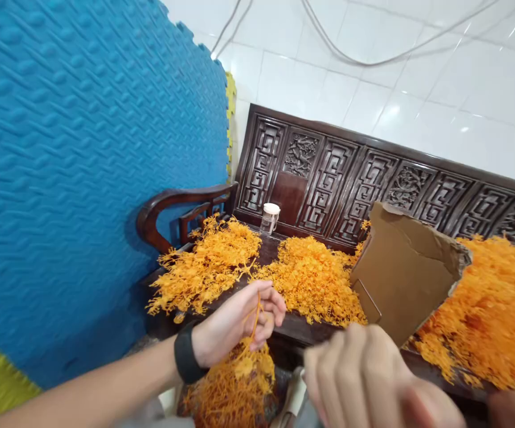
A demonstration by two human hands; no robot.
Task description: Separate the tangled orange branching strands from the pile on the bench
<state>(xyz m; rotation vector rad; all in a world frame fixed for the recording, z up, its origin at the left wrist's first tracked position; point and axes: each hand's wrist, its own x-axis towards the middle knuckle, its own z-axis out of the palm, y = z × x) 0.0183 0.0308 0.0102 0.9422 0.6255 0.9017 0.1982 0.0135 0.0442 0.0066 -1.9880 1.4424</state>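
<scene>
My left hand (243, 318), with a dark band at the wrist, curls its fingers round a thin orange stem (256, 315) in front of the bench. Below it a bunch of orange branched pieces (234, 386) hangs or lies near my lap. My right hand (364, 380) is closer to the camera, blurred, with its fingers curled together; what it holds, if anything, is hidden. Beyond my hands, orange piles lie on the dark bench, one at the left (212, 261) and one in the middle (315, 279).
A carved dark wooden bench back (290, 190) stands against white tiles. A lidded clear jug (269, 219) sits on the seat. Brown cardboard (408, 267) leans beside a large orange pile (498, 315) at the right. A blue foam mat (83, 178) stands at the left.
</scene>
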